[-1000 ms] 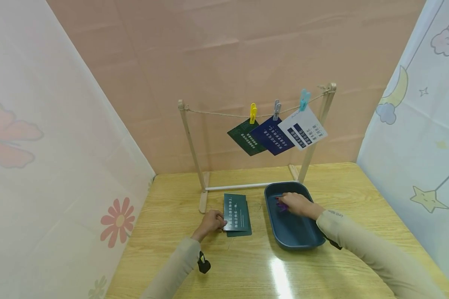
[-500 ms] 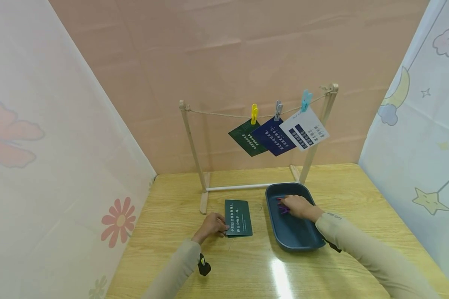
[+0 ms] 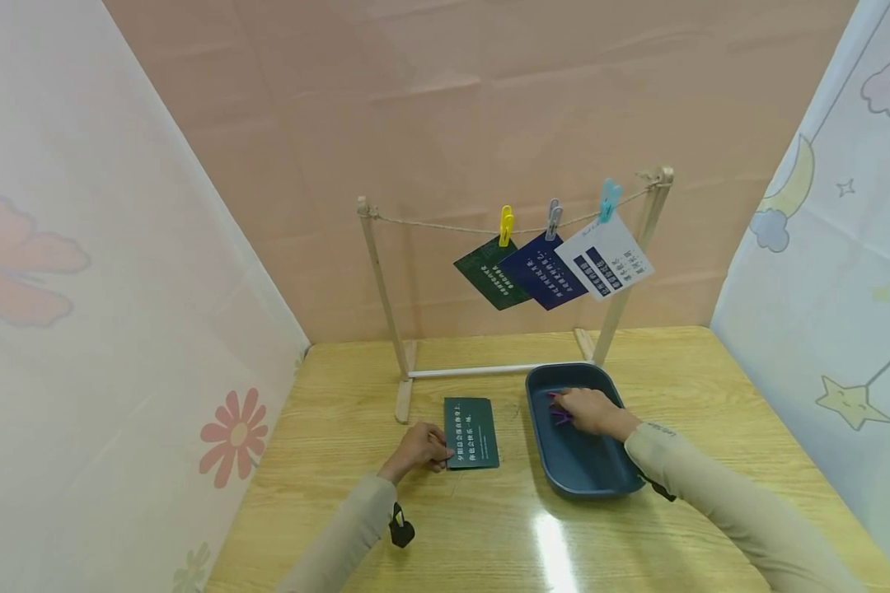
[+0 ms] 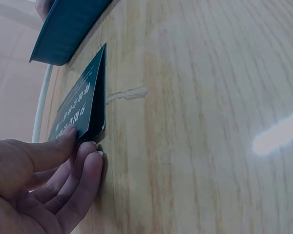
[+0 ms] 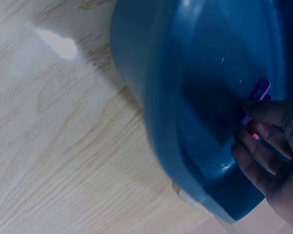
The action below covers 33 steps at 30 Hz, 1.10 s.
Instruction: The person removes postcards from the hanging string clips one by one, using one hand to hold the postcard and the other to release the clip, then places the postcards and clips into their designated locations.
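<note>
My left hand [image 3: 419, 447] pinches the near-left corner of a dark green card [image 3: 473, 428] with white lettering. In the left wrist view the thumb lies on the card's top face and the fingertips are at its lower edge. That top card tilts up from another dark card [image 4: 99, 109] underneath. Inside a dark blue plastic basin [image 3: 584, 494], my right hand [image 3: 593, 408] pinches a purple clothespin [image 5: 261, 89] between thumb and fingers. A bit of a red clothespin [image 5: 254, 135] shows among the fingers, the rest hidden by them.
Behind, a wooden stand [image 3: 382, 288] carries a string [image 3: 430, 224]. Green [image 3: 489, 276], navy [image 3: 541, 272] and white [image 3: 601, 255] cards hang from it by yellow [image 3: 506, 226], grey [image 3: 554, 221] and light blue [image 3: 609, 200] clothespins. Printed cloth walls flank the wooden table [image 3: 489, 535].
The top green card has shifted toward me, so it now nearly covers the card beneath. The right hand stays in the basin, with the purple clothespin turned slightly at its fingertips.
</note>
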Tool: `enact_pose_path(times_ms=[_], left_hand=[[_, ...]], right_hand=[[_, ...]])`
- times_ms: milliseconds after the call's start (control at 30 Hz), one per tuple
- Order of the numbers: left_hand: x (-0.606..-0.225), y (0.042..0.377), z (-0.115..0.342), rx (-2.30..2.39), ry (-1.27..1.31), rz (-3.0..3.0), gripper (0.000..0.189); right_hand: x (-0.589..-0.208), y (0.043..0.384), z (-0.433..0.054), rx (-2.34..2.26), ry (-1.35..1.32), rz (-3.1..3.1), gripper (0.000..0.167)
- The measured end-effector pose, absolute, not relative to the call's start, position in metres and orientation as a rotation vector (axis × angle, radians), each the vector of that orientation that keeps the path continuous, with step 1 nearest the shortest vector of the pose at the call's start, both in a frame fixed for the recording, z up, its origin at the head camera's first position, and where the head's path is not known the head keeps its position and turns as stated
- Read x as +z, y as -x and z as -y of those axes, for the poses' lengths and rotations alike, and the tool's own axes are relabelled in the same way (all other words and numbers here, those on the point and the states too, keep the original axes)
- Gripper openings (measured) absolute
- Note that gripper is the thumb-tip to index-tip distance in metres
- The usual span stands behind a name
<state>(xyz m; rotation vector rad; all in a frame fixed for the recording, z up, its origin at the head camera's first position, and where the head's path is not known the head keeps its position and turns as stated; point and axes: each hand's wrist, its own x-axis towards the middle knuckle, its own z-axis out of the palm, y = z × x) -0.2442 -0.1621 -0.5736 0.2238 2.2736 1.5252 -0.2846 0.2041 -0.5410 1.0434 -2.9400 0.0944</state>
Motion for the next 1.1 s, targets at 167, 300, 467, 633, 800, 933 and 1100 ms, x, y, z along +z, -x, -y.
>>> enact_pose_path(times_ms=[167, 300, 467, 633, 800, 933, 1100], left_hand=[[-0.574, 0.243, 0.163, 1.535, -0.225, -2.271, 0.027], [-0.572, 0.242, 0.162, 1.552, -0.234, -2.272, 0.026], [-0.572, 0.240, 0.161, 1.552, -0.220, -2.273, 0.028], [-0.574, 0.238, 0.163, 1.561, -0.207, -2.277, 0.030], [-0.573, 0.236, 0.166, 1.549, -0.208, -2.268, 0.031], [-0.571, 0.236, 0.170, 1.539, -0.222, -2.275, 0.032], [-0.568, 0.236, 0.170, 1.543, -0.237, -2.271, 0.029]], right_hand=[[-0.537, 0.287, -0.208, 0.129, -1.083, 2.933, 0.026], [-0.533, 0.290, -0.210, 0.156, -1.103, 2.921, 0.029], [-0.531, 0.290, -0.211, 0.169, -1.138, 2.914, 0.031], [-0.528, 0.290, -0.211, 0.215, -1.160, 2.892, 0.031], [-0.524, 0.290, -0.210, 0.196, -1.146, 2.894, 0.030], [-0.522, 0.291, -0.210, 0.201, -1.141, 2.873, 0.030], [-0.518, 0.290, -0.210, 0.209, -1.144, 2.880, 0.024]])
